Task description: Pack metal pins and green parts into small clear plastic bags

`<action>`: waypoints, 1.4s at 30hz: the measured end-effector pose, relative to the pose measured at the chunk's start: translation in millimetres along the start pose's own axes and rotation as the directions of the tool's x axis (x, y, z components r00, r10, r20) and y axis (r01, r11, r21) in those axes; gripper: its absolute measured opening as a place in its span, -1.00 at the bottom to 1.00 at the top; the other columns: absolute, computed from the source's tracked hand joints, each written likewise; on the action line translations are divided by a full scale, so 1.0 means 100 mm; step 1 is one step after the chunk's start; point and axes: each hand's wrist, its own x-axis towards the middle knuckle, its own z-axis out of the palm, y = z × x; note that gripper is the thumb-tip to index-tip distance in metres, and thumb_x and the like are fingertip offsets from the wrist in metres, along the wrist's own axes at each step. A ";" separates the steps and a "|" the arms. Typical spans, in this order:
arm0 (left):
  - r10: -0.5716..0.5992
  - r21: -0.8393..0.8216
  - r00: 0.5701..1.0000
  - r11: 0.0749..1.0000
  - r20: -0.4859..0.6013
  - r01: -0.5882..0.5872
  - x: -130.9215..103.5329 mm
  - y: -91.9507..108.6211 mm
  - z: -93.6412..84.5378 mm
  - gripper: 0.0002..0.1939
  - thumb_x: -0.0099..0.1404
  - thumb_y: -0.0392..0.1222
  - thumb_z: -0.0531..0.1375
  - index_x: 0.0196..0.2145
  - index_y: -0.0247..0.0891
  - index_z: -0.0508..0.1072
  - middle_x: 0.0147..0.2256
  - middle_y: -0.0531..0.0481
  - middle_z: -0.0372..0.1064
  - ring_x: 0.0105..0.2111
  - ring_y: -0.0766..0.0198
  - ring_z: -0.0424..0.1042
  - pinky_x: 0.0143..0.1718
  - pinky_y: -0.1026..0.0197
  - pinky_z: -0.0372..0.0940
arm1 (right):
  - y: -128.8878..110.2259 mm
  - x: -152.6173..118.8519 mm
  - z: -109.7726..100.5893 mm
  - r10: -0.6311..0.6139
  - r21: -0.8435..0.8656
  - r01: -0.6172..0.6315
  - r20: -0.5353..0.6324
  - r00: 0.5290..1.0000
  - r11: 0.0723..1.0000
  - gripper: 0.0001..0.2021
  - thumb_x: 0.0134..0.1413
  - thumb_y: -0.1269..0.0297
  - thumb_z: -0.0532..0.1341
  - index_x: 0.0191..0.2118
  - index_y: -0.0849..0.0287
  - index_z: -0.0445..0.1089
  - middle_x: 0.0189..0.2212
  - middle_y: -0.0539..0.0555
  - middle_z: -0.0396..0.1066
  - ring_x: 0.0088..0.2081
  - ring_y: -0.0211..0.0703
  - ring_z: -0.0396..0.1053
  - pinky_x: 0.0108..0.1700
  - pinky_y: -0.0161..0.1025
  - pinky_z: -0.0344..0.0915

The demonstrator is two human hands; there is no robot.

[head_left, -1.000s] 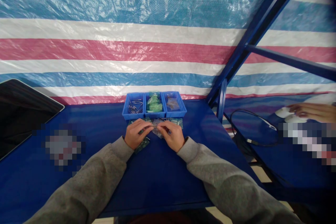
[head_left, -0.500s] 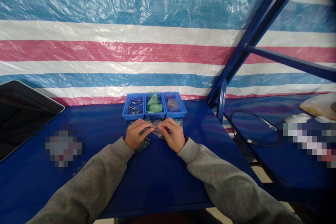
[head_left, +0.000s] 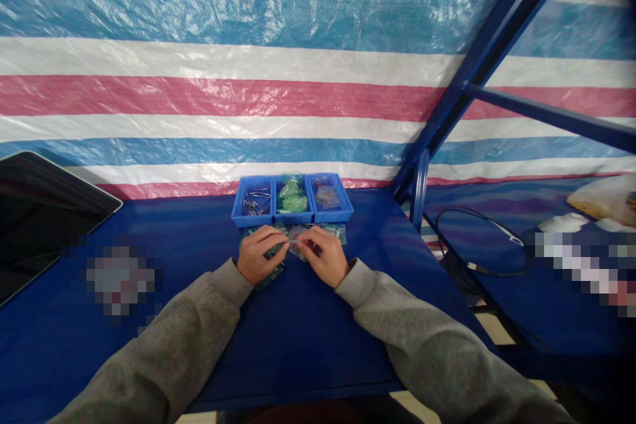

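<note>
A: Piece (head_left: pixel 293 241), where is it?

B: Pinched in mid-view, between the left hand (head_left: pixel 261 256) and the right hand (head_left: pixel 325 256). Small and pale; too small to be identified.

A: Fingers?

B: Left fingers closed on one side of the piece, right fingers closed on the other. Fingertips are held near each other, just in front of the bins.

A: What is seen beneath?

B: The table (head_left: pixel 298 338), blue. A clear bag (head_left: pixel 300 253) is seen beneath and between the hands. Green packs (head_left: pixel 271 276) are partly covered by the left hand; another green pack (head_left: pixel 340 232) is seen beyond the right hand.

A: Bins?

B: Three, blue, set side by side. Metal pins (head_left: pixel 254 207) are held in the left bin (head_left: pixel 252 220), green bags (head_left: pixel 292 199) in the middle bin (head_left: pixel 294 218), clear packets (head_left: pixel 326 197) in the right bin (head_left: pixel 332 216).

A: Edges of view?

B: A dark screen (head_left: pixel 40 225) at far left, a blurred item (head_left: pixel 119 278) near it. At right, a cable (head_left: pixel 471 267) is laid on a second blue surface (head_left: pixel 536 308). A striped sheet (head_left: pixel 223 96) is hung behind, crossed by a blue frame (head_left: pixel 447 106).
</note>
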 end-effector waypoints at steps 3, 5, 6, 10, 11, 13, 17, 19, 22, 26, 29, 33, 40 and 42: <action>-0.018 0.006 0.999 1.000 0.026 0.018 0.00 0.01 0.00 -0.88 0.20 -0.29 0.14 -0.28 -0.29 0.43 -0.33 -0.10 0.39 -0.31 0.27 0.37 -0.23 0.19 0.31 | 0.00 0.00 0.00 0.002 -0.006 -0.002 0.004 1.000 1.000 -0.86 0.14 0.31 0.10 -0.33 0.18 0.38 -0.48 0.03 0.32 -0.47 -0.25 0.26 -0.40 -0.33 0.20; -0.022 0.006 0.999 1.000 0.025 0.022 0.00 0.01 0.00 -0.88 0.21 -0.27 0.14 -0.27 -0.29 0.43 -0.31 -0.10 0.40 -0.29 0.26 0.38 -0.21 0.19 0.31 | 0.01 0.00 0.00 0.001 -0.008 -0.002 -0.008 1.000 1.000 -0.86 0.14 0.31 0.10 -0.33 0.18 0.38 -0.48 0.03 0.33 -0.47 -0.25 0.26 -0.40 -0.32 0.20; -0.023 0.003 0.999 1.000 0.024 0.023 0.00 0.00 0.00 -0.88 0.22 -0.27 0.14 -0.27 -0.29 0.43 -0.31 -0.10 0.40 -0.28 0.26 0.38 -0.21 0.19 0.31 | 0.00 -0.01 0.00 0.001 -0.010 -0.001 -0.016 1.000 1.000 -0.86 0.14 0.31 0.09 -0.33 0.18 0.38 -0.49 0.02 0.33 -0.47 -0.25 0.26 -0.40 -0.32 0.20; -0.039 0.000 0.999 0.999 0.003 0.039 0.00 0.00 0.00 -0.85 0.21 -0.24 0.16 -0.24 -0.29 0.42 -0.35 -0.06 0.41 -0.38 0.31 0.37 -0.31 0.24 0.31 | 0.00 -0.02 -0.01 0.003 -0.002 -0.003 -0.045 0.999 1.000 -0.87 0.14 0.30 0.10 -0.33 0.18 0.37 -0.50 0.02 0.33 -0.48 -0.26 0.27 -0.39 -0.32 0.20; -0.047 0.005 0.999 0.999 -0.004 0.047 0.00 0.00 0.00 -0.83 0.21 -0.23 0.17 -0.22 -0.29 0.42 -0.37 -0.05 0.41 -0.41 0.32 0.36 -0.34 0.25 0.30 | 0.00 -0.02 -0.01 0.005 0.003 -0.005 -0.051 0.999 1.000 -0.87 0.14 0.30 0.10 -0.33 0.18 0.37 -0.50 0.02 0.33 -0.49 -0.26 0.26 -0.40 -0.33 0.20; -0.064 0.015 0.998 0.998 -0.017 0.064 0.00 0.00 -0.01 -0.80 0.21 -0.19 0.17 -0.20 -0.29 0.42 -0.41 -0.03 0.39 -0.46 0.34 0.34 -0.39 0.27 0.29 | 0.00 -0.02 -0.01 0.012 0.013 -0.011 -0.061 0.998 1.000 -0.87 0.14 0.30 0.10 -0.33 0.18 0.37 -0.50 0.02 0.33 -0.50 -0.27 0.26 -0.41 -0.33 0.20; -0.076 0.023 0.997 0.997 -0.023 0.077 0.01 0.01 -0.02 -0.78 0.22 -0.15 0.16 -0.20 -0.29 0.43 -0.43 -0.01 0.38 -0.48 0.35 0.32 -0.39 0.27 0.29 | 0.00 -0.01 -0.01 0.023 0.014 -0.023 -0.069 0.997 1.000 -0.86 0.14 0.30 0.09 -0.34 0.18 0.37 -0.50 0.01 0.33 -0.50 -0.27 0.26 -0.40 -0.33 0.19; -0.081 0.028 0.997 0.996 -0.017 0.082 0.02 0.00 -0.02 -0.78 0.22 -0.16 0.17 -0.19 -0.29 0.43 -0.41 -0.02 0.39 -0.47 0.35 0.33 -0.37 0.27 0.29 | 0.00 -0.01 -0.01 0.025 0.009 -0.024 -0.069 0.997 1.000 -0.86 0.14 0.30 0.09 -0.34 0.18 0.37 -0.50 0.02 0.34 -0.49 -0.26 0.26 -0.40 -0.33 0.20; -0.095 0.043 0.995 0.994 -0.026 0.097 0.01 0.00 -0.02 -0.75 0.21 -0.16 0.18 -0.16 -0.29 0.43 -0.39 -0.03 0.40 -0.46 0.34 0.34 -0.35 0.26 0.30 | 0.00 -0.01 -0.01 0.019 0.002 -0.019 -0.069 0.997 1.000 -0.86 0.14 0.31 0.09 -0.34 0.18 0.37 -0.48 0.02 0.36 -0.47 -0.25 0.29 -0.38 -0.32 0.21; -0.084 0.047 0.996 0.995 -0.040 0.086 0.02 -0.01 -0.02 -0.75 0.21 -0.18 0.18 -0.15 -0.29 0.43 -0.40 -0.04 0.41 -0.44 0.32 0.35 -0.34 0.25 0.31 | 0.01 -0.01 -0.01 0.019 0.014 -0.018 -0.071 0.997 1.000 -0.86 0.14 0.30 0.09 -0.32 0.18 0.37 -0.47 0.03 0.38 -0.46 -0.25 0.30 -0.37 -0.32 0.22; -0.036 0.017 0.998 0.999 -0.046 0.037 0.02 -0.01 -0.01 -0.84 0.21 -0.22 0.18 -0.24 -0.29 0.45 -0.39 -0.05 0.43 -0.38 0.29 0.37 -0.30 0.22 0.31 | 0.01 -0.01 -0.01 0.018 0.014 -0.017 -0.074 0.997 1.000 -0.84 0.15 0.28 0.08 -0.32 0.18 0.38 -0.47 0.04 0.39 -0.48 -0.25 0.30 -0.39 -0.31 0.23; -0.017 -0.009 0.999 1.000 -0.045 0.016 0.02 -0.02 0.00 -0.91 0.20 -0.26 0.18 -0.33 -0.30 0.44 -0.40 -0.05 0.44 -0.38 0.29 0.37 -0.30 0.21 0.31 | 0.01 0.00 -0.01 0.007 -0.006 -0.007 -0.066 0.998 1.000 -0.84 0.15 0.26 0.09 -0.33 0.18 0.38 -0.47 0.04 0.39 -0.49 -0.26 0.29 -0.39 -0.31 0.22; -0.026 -0.019 1.000 0.999 -0.017 0.026 0.01 -0.02 0.01 -0.93 0.20 -0.27 0.17 -0.33 -0.30 0.43 -0.39 -0.04 0.42 -0.39 0.32 0.36 -0.32 0.23 0.29 | 0.00 0.01 -0.04 0.002 0.012 -0.001 -0.045 0.999 1.000 -0.84 0.15 0.26 0.09 -0.32 0.19 0.38 -0.45 0.04 0.35 -0.45 -0.25 0.29 -0.38 -0.32 0.23; -0.026 -0.018 1.000 1.000 -0.015 0.025 0.01 -0.02 0.01 -0.93 0.20 -0.28 0.18 -0.32 -0.30 0.42 -0.40 -0.03 0.42 -0.40 0.32 0.36 -0.32 0.23 0.29 | -0.01 0.01 -0.04 -0.004 0.030 0.005 -0.056 0.998 1.000 -0.84 0.15 0.26 0.10 -0.31 0.19 0.38 -0.40 0.07 0.35 -0.41 -0.24 0.31 -0.35 -0.31 0.25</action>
